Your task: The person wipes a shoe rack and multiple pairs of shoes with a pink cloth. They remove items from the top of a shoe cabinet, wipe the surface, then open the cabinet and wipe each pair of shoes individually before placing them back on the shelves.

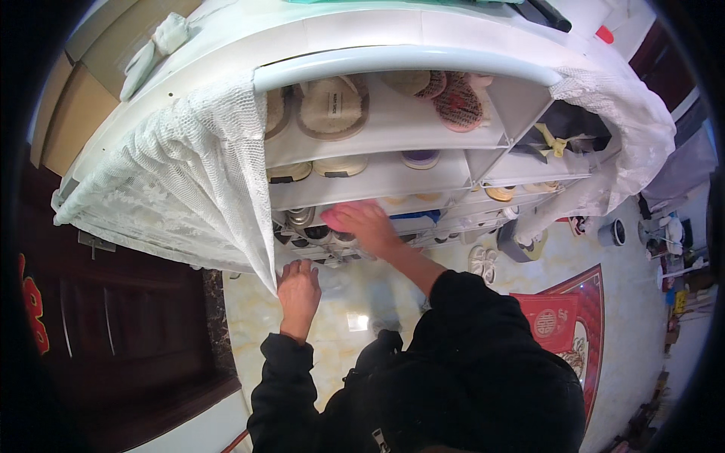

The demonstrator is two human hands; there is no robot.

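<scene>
A white shoe rack (362, 195) with several shelves stands before me, its white lace curtain (192, 153) drawn partly to the left. My left hand (299, 291) is at the curtain's lower edge; whether its fingers grip the fabric cannot be told. My right hand (368, 226) holds a pink cloth (345, 212) at a lower shelf, near a pair of silvery shoes (300, 216). Fleecy slippers (333, 107) and pink patterned slippers (457, 107) lie on the top shelf. Pale shoes (340, 165) and a purple-lined shoe (420, 158) sit one shelf below.
Cardboard boxes (85, 113) and a tied white cloth (153, 54) lie on top at the left. A dark wooden door (136, 317) is at the left. White shoes (482, 264), a grey bin (612, 233) and a red mat (592, 340) are on the floor at the right.
</scene>
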